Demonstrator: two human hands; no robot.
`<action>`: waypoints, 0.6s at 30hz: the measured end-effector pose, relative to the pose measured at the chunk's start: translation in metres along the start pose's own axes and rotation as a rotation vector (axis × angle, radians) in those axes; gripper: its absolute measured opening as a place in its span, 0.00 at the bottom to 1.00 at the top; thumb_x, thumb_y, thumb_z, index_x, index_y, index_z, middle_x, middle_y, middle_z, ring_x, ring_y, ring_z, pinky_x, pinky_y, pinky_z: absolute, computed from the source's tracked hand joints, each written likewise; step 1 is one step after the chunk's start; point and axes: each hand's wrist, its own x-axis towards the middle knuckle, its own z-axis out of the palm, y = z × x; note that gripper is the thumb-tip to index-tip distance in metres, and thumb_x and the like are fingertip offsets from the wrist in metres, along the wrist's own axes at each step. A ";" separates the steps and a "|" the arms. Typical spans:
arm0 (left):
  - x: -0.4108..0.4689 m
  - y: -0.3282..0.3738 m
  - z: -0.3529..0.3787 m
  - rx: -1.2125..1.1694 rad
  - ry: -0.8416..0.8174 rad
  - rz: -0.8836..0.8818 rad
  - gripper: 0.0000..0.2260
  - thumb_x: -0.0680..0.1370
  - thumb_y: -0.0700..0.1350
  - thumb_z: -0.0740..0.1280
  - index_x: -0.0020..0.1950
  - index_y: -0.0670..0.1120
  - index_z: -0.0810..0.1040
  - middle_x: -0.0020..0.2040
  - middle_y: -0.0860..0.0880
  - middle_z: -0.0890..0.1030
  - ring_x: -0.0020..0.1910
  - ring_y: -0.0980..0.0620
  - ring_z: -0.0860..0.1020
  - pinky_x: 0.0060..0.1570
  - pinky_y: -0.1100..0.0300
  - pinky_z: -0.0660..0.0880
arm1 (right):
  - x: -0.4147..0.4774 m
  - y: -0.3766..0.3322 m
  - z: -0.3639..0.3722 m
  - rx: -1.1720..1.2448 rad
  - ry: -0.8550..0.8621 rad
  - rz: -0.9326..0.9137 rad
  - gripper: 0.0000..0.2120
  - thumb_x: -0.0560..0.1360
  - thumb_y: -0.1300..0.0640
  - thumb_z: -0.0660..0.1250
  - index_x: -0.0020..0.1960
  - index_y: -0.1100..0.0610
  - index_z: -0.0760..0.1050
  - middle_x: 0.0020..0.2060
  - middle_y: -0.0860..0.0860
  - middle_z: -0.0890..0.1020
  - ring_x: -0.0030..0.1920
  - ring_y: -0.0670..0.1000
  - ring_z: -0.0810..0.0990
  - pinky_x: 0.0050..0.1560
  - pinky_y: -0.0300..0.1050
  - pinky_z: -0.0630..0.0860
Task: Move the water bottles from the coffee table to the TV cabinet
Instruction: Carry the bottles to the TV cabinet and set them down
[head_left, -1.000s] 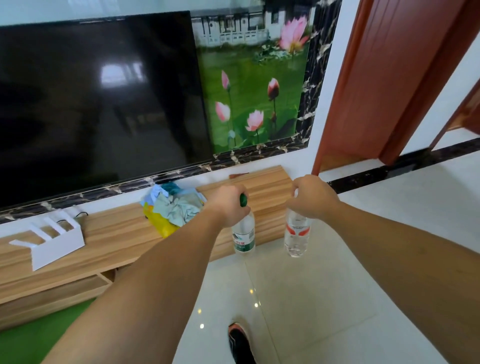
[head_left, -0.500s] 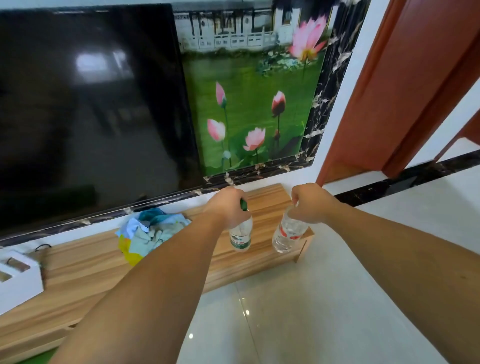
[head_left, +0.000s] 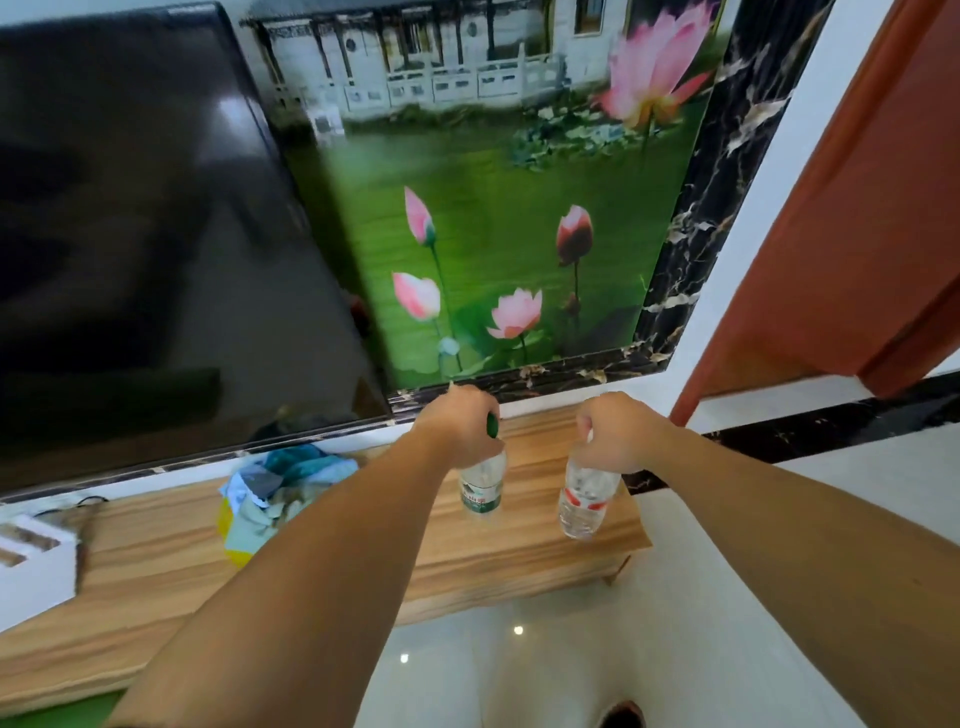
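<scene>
My left hand (head_left: 460, 426) grips the neck of a clear water bottle with a green cap and green label (head_left: 481, 488). My right hand (head_left: 613, 431) holds a second clear bottle with a red label (head_left: 584, 499) by its top, its cap hidden in my fist. Both bottles hang over the right end of the long wooden TV cabinet (head_left: 519, 551). Whether their bases touch the top I cannot tell. The red-label bottle tilts slightly.
A pile of crumpled cloths over something yellow (head_left: 270, 493) lies on the cabinet left of the bottles. A white rack (head_left: 31, 561) stands at far left. A large dark TV (head_left: 145, 234) and a lotus picture (head_left: 509, 218) fill the wall behind. A wooden door frame (head_left: 841, 218) rises at right.
I have stepped closer to the cabinet. Both hands have carried the bottles forward from over the floor to above the cabinet's right end.
</scene>
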 end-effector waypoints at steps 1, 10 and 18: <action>0.011 0.006 0.004 -0.007 -0.005 -0.011 0.06 0.70 0.48 0.70 0.42 0.49 0.75 0.44 0.47 0.76 0.43 0.45 0.76 0.40 0.52 0.76 | 0.008 0.011 -0.003 0.000 -0.013 0.000 0.08 0.69 0.53 0.70 0.42 0.54 0.73 0.43 0.54 0.78 0.45 0.54 0.78 0.41 0.47 0.75; 0.108 0.030 0.024 -0.095 -0.063 -0.110 0.12 0.68 0.42 0.71 0.51 0.48 0.76 0.49 0.47 0.73 0.47 0.43 0.76 0.42 0.52 0.76 | 0.083 0.071 -0.022 -0.031 -0.021 0.018 0.08 0.72 0.55 0.68 0.49 0.53 0.72 0.49 0.53 0.75 0.46 0.54 0.77 0.42 0.46 0.77; 0.203 0.016 0.045 -0.201 -0.104 -0.114 0.11 0.69 0.42 0.70 0.50 0.46 0.77 0.49 0.45 0.77 0.45 0.44 0.76 0.39 0.55 0.72 | 0.168 0.122 -0.019 0.033 -0.079 0.080 0.17 0.74 0.57 0.68 0.62 0.56 0.73 0.58 0.54 0.74 0.51 0.52 0.75 0.47 0.30 0.71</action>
